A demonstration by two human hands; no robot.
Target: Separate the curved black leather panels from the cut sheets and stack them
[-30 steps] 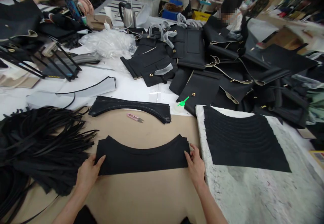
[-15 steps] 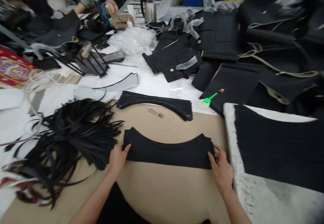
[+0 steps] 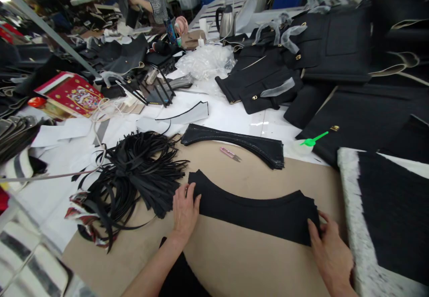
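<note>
A stack of black curved-top fabric pieces (image 3: 254, 210) lies on the tan board (image 3: 241, 261) in front of me. My left hand (image 3: 184, 212) rests at the stack's left end, fingers stretched flat against its edge. My right hand (image 3: 330, 252) is at the right end, fingers extended along that edge. Neither hand lifts the stack. A heap of black strips (image 3: 134, 176) lies just left of my left hand.
A second stack of curved black pieces (image 3: 234, 142) and pink thread snips (image 3: 229, 154) lie beyond. A white fuzzy pad with black fabric (image 3: 389, 207) sits right. A green-capped bottle (image 3: 306, 144), black bags (image 3: 301, 64), a kettle (image 3: 226, 19) and a red box (image 3: 72, 93) crowd the table. A person works far back.
The view has swung left, so the stack and both hands now sit further right in the picture. Both hands stay at the ends of the stack.
</note>
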